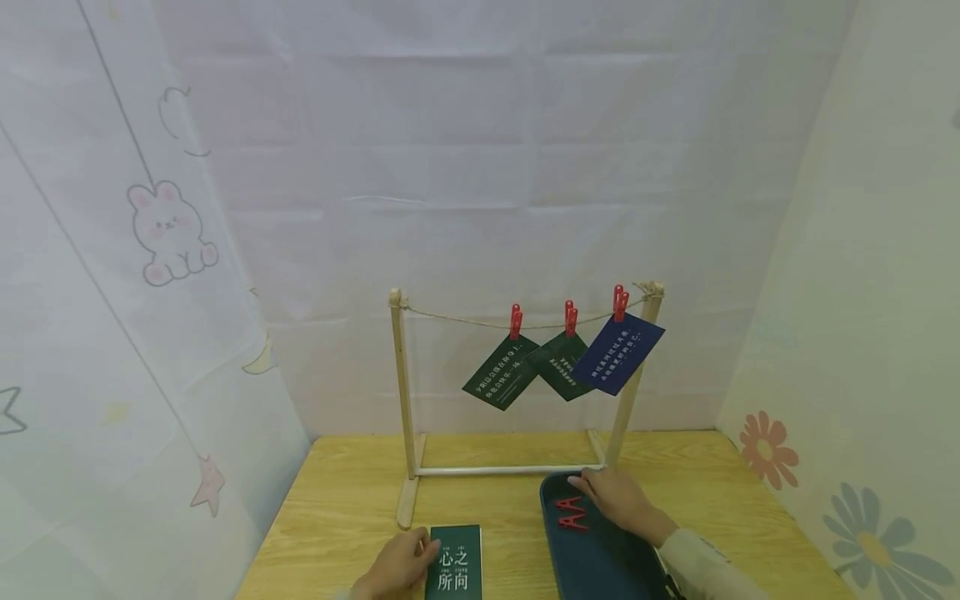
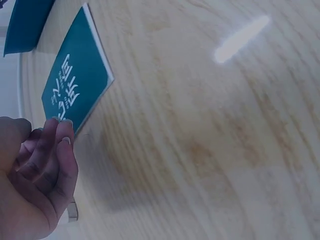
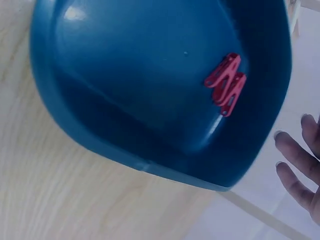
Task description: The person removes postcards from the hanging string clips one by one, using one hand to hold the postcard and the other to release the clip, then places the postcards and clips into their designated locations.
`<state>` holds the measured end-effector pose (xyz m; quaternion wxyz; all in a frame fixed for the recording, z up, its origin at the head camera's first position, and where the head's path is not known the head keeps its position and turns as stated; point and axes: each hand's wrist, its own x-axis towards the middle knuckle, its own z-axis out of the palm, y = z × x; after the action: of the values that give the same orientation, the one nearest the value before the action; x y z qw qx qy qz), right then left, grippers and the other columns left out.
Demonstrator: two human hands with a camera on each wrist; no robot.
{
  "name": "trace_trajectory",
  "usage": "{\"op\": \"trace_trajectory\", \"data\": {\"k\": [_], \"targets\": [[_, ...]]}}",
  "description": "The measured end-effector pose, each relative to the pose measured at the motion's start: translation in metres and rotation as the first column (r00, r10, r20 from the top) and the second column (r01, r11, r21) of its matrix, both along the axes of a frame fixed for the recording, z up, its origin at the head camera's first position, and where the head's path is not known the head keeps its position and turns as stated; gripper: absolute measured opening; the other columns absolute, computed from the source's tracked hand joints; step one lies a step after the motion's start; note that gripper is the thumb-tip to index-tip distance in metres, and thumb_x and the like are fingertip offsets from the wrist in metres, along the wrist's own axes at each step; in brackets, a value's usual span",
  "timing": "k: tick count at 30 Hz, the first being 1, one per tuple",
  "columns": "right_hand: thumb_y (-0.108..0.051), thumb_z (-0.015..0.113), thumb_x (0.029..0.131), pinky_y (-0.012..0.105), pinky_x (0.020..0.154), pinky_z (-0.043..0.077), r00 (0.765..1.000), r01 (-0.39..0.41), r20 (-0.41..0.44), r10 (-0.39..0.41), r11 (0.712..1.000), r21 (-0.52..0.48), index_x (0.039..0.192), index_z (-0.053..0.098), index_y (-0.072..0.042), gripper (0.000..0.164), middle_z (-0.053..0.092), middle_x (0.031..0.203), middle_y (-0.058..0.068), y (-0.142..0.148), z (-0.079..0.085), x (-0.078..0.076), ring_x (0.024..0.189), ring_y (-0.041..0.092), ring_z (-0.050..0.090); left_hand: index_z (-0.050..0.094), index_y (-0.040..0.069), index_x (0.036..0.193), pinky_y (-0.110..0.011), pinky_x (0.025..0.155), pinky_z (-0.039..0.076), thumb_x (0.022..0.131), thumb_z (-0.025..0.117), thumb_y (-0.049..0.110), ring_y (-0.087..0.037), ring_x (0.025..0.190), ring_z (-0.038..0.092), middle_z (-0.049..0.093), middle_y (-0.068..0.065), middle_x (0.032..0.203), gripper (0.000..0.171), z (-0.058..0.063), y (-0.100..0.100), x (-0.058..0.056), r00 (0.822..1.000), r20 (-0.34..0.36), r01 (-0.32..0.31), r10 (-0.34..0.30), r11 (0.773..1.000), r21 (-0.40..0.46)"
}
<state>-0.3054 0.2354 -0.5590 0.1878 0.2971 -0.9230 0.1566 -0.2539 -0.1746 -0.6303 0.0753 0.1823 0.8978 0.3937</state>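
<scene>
My left hand (image 1: 399, 563) is beside a dark green, booklet-like block (image 1: 455, 562) with white characters, lying flat on the table. In the left wrist view, loosely curled fingertips overlap one end of the block, whose pale side edge shows. My right hand (image 1: 618, 500) is over the far end of a blue tray (image 1: 592, 567). Its fingers (image 3: 295, 155) are spread past the tray's rim in the right wrist view, with nothing between them. Two red clothespins (image 3: 227, 82) lie inside the tray, close together.
Behind the tray stands a wooden frame (image 1: 405, 392) with a string across it. Red clothespins (image 1: 516, 321) on the string hold two green cards (image 1: 501, 373) and a blue card (image 1: 618, 354), overlapping. Printed sheets surround the wooden table (image 1: 345, 500).
</scene>
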Motion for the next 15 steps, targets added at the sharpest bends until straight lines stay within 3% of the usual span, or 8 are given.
{"op": "trace_trajectory", "data": {"k": [7,15], "targets": [[-0.039,0.058,0.100,0.023,0.047,0.034,1.000,0.000,0.004,0.001,0.999,-0.033,0.068,0.055,-0.025,0.034,0.037,0.057,-0.020,-0.012,0.020,0.002,0.048,-0.001,0.036,0.058,0.010,0.083,-0.018,0.038,0.037,0.103,0.055,0.029,-0.003,0.040,0.050,0.056,0.007,0.055,0.028,0.016,0.003,-0.008,0.999,-0.051,-0.003,0.006,0.998,0.058],[-0.029,0.065,0.097,0.020,0.045,0.028,0.991,-0.070,-0.120,0.065,0.997,-0.042,0.065,0.047,-0.023,0.037,0.030,0.055,-0.019,-0.021,0.039,0.004,0.046,-0.003,0.027,0.061,0.006,0.085,-0.017,0.034,0.038,0.105,0.051,0.031,0.001,0.037,0.049,0.059,0.003,0.053,0.034,0.035,0.009,-0.017,0.988,-0.149,0.059,-0.050,0.997,0.056]]}}
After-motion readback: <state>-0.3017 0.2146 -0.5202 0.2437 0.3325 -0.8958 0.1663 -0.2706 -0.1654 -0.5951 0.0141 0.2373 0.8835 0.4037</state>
